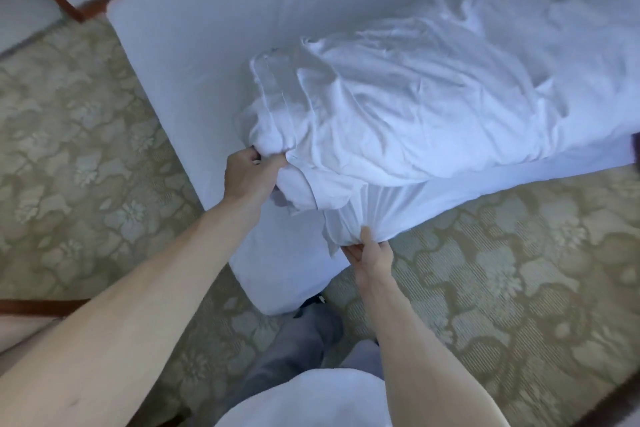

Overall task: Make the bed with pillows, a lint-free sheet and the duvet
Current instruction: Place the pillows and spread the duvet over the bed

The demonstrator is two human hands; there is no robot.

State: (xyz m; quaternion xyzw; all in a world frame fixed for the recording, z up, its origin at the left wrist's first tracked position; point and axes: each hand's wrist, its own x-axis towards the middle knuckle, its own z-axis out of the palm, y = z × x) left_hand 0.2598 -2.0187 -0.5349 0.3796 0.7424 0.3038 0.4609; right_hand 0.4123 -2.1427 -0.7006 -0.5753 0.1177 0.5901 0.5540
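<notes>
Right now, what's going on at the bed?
A person stands at a corner of the bed with both hands on a crumpled white duvet heaped near that corner. The left hand grips a bunched fold of it. The right hand pinches gathered fabric hanging over the mattress edge. The duvet is not yet spread. The sheet beyond it lies mostly smooth, with a few creases. No pillows are in view.

Bunched duvet (398, 121) heaps over the near bed corner (277, 274), blocking reach across it. Flat sheet (214, 10) beyond lies open. Patterned carpet (69, 149) gives free passage on both sides of the corner.
</notes>
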